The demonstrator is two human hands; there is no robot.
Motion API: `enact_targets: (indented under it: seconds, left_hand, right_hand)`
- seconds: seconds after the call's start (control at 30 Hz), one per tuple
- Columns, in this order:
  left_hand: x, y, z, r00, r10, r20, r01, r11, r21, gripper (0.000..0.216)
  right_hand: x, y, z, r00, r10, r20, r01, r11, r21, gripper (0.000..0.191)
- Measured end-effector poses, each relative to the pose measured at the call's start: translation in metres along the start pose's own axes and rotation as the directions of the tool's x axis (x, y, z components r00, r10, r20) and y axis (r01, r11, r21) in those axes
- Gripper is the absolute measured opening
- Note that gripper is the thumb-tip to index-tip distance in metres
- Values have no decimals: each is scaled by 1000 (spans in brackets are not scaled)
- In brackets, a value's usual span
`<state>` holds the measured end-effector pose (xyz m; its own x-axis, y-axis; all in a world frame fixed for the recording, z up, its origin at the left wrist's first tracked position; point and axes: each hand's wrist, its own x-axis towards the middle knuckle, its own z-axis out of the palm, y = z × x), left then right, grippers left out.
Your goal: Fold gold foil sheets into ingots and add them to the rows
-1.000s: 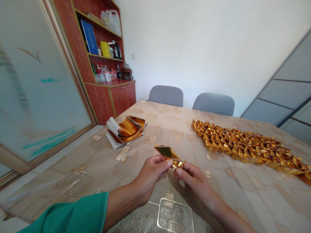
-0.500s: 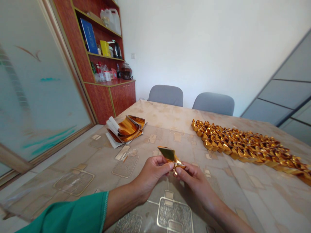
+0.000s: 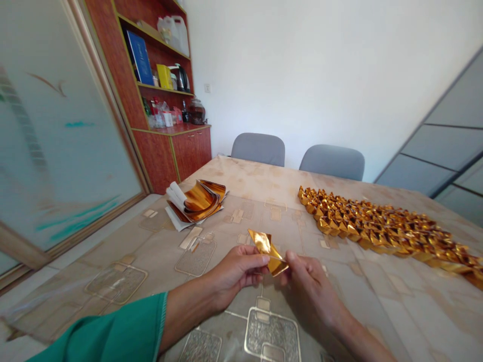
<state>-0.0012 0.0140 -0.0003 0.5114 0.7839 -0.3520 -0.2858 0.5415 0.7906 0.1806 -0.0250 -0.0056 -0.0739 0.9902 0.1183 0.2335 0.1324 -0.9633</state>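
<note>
Between my two hands, above the table, is a partly folded piece of gold foil paper (image 3: pixel 274 261), its upper flap standing up and catching the light. My left hand (image 3: pixel 241 266) pinches its left side between thumb and fingers. At its right corner my right hand (image 3: pixel 307 276) grips the edge with thumb and forefinger. Rows of folded gold paper pieces (image 3: pixel 362 216) lie packed together on the right of the table. To the left beyond my hands rests a curled stack of gold foil sheets (image 3: pixel 198 201) with pale backing.
A patterned cloth covers the table (image 3: pixel 211 311). Two grey chairs (image 3: pixel 258 148) stand at the far side by the white wall. At the back left is a red-brown cabinet (image 3: pixel 162 146) with bottles, a kettle and boxes, beside a frosted glass door (image 3: pixel 56 125).
My right hand has shifted slightly right to the paper's corner, and its thumb has left the middle. The gold paper has turned, showing more of its lower face.
</note>
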Motion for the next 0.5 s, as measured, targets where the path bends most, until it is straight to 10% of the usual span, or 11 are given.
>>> enact_targets:
  seconds: [0.13, 0.2, 0.5]
  left_hand:
    - [-1, 2, -4, 997, -75, -3, 74, 992, -102, 21]
    - [-2, 3, -4, 995, -100, 32, 102, 989, -108, 20]
    - [-7, 1, 1, 978, -16, 207, -24, 982, 187, 35]
  right_hand:
    - [0, -18, -19, 921, -371, 118, 389, 882, -266, 20]
    - [1, -21, -23, 857, -450, 250, 510, 806, -299, 36]
    - [8, -17, -20, 793, -555, 252, 609, 737, -295, 8]
